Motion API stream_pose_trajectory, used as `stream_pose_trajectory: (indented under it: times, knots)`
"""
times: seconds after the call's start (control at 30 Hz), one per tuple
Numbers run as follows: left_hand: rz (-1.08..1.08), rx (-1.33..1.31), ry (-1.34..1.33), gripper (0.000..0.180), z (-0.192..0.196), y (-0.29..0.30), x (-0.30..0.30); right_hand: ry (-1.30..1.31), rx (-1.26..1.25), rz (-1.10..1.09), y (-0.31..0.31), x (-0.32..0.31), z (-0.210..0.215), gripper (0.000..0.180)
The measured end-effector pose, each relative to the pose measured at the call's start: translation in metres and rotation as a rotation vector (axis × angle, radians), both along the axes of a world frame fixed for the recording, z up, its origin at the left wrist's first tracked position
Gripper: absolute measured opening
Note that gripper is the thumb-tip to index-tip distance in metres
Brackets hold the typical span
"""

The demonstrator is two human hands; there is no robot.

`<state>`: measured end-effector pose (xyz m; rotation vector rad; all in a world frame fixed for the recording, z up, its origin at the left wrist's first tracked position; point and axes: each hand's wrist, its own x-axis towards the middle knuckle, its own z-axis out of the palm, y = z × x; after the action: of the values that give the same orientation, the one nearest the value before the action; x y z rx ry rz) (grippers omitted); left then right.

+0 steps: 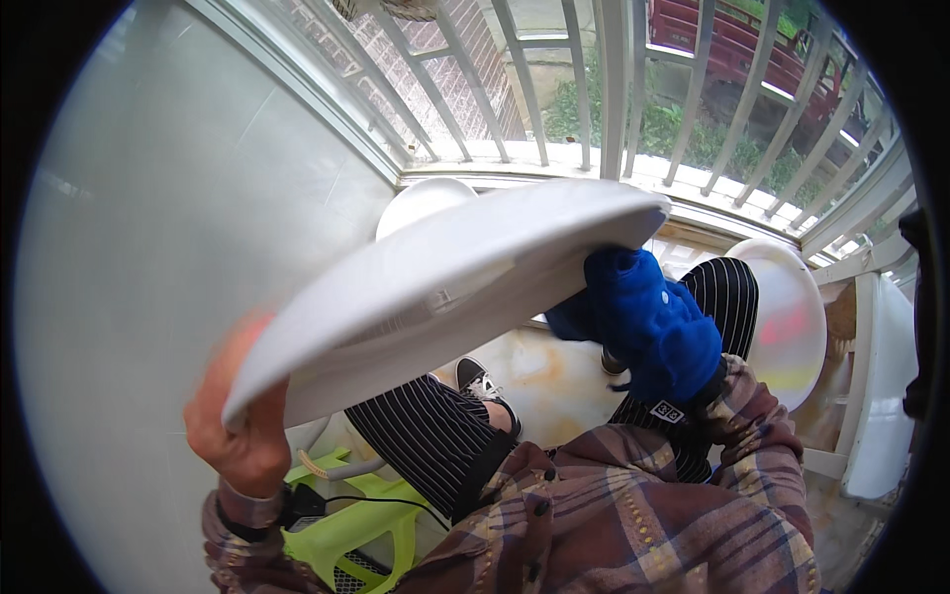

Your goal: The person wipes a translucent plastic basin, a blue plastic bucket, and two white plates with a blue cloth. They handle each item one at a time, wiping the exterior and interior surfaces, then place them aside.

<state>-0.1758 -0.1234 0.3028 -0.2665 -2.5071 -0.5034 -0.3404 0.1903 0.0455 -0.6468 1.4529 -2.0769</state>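
A large, shallow, white dish-shaped piece with a smooth rim is held up tilted in front of me, its right end higher than its left. At its lower left end, my left hand is closed around the rim, slightly blurred. A bright blue cloth is bunched against the piece's underside near the right end. It covers my right hand, whose fingers are hidden inside its folds. What exactly the white piece belongs to, I cannot tell.
Another white rounded piece stands by the window, and a similar one leans at the right. A lime-green plastic frame lies low on the left. A pale wall rises at the left; window bars are ahead.
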Motion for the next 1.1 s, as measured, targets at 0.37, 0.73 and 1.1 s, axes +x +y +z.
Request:
stream_pose_trajectory:
  times: [0.37, 0.73, 1.1]
  knots:
    - [-0.461, -0.285, 0.047, 0.022, -0.029, 0.005, 0.009, 0.03, -0.054, -0.012, -0.01, 0.007, -0.005, 0.056]
    - [-0.309, -0.36, 0.082, 0.031, -0.102, -0.043, 0.06, 0.157, 0.037, 0.171, -0.081, 0.0, -0.011, 0.052]
    - [0.217, 1.921, 0.213, 0.06, -0.246, -0.034, 0.105, 0.297, 0.211, 0.12, -0.109, 0.031, 0.004, 0.043]
